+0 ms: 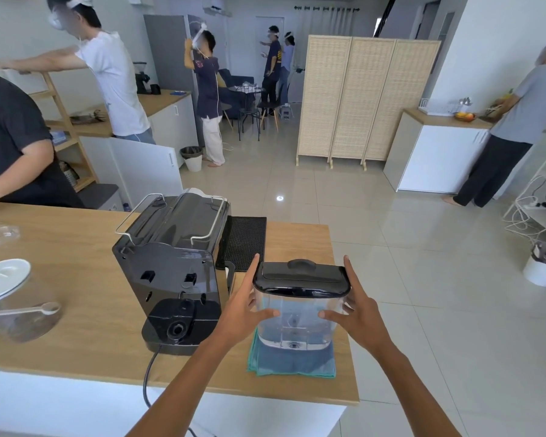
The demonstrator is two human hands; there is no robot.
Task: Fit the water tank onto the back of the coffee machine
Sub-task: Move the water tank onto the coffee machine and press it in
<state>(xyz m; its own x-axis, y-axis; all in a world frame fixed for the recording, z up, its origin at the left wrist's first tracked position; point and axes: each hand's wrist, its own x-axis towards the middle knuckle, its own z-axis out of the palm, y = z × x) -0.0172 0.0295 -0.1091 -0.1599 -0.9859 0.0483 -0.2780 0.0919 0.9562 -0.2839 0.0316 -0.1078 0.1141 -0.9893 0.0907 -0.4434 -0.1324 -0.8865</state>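
Observation:
A clear water tank (pixel 297 320) with a black lid stands on a folded blue cloth (pixel 292 361) at the right of the wooden counter. My left hand (pixel 241 310) presses its left side and my right hand (pixel 361 310) its right side, fingers spread around the walls. The black coffee machine (pixel 171 266) stands to the left of the tank with its back toward me. Its round tank socket (pixel 177 328) on the rear base is bare, a hand's width from the tank.
A black rubber mat (pixel 245 241) lies behind the tank. A jar with a white lid (pixel 4 279) and a scoop (pixel 29 310) stands at the counter's left. The machine's cord (pixel 147 380) hangs over the near edge. A person leans on the counter at far left.

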